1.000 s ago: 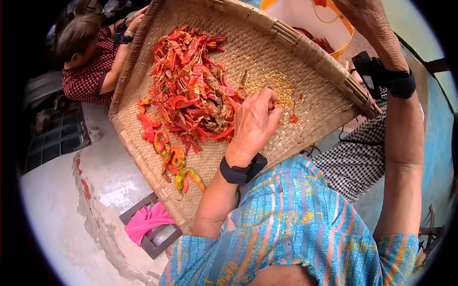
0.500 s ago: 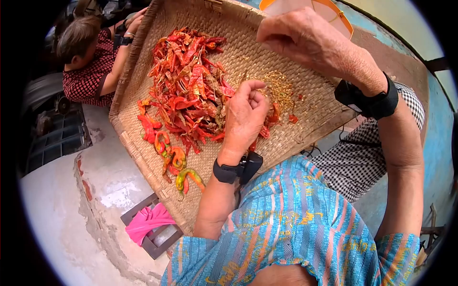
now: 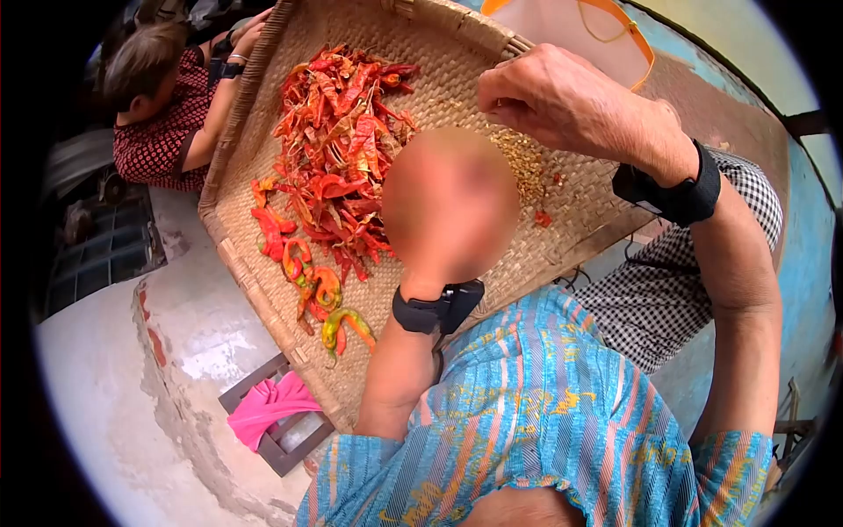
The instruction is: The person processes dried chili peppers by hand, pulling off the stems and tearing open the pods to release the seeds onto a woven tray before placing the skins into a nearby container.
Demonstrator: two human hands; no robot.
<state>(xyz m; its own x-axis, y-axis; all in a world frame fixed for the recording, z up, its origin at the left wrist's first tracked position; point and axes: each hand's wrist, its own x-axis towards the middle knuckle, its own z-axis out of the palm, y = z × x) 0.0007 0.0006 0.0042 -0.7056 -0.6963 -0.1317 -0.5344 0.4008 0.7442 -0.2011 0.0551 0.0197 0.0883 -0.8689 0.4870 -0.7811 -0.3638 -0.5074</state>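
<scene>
Hovering near tray rim point(image 3: 461, 25), right hand point(image 3: 571, 101) curled, left hand point(image 3: 452, 202) blurred, grips unclear, bare weave point(image 3: 443, 83) beside chillies point(image 3: 338, 149)

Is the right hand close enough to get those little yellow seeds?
Probably yes: the right hand looks close to the yellow seeds, and nothing seems to block its way. The left hand, blurred here, is on their other side.

Between the dried red chilies point(image 3: 338, 149) and the right hand point(image 3: 562, 97), the woven tray point(image 3: 445, 88) leaves a passage. Below, the left hand point(image 3: 450, 206) blocks it.
</scene>
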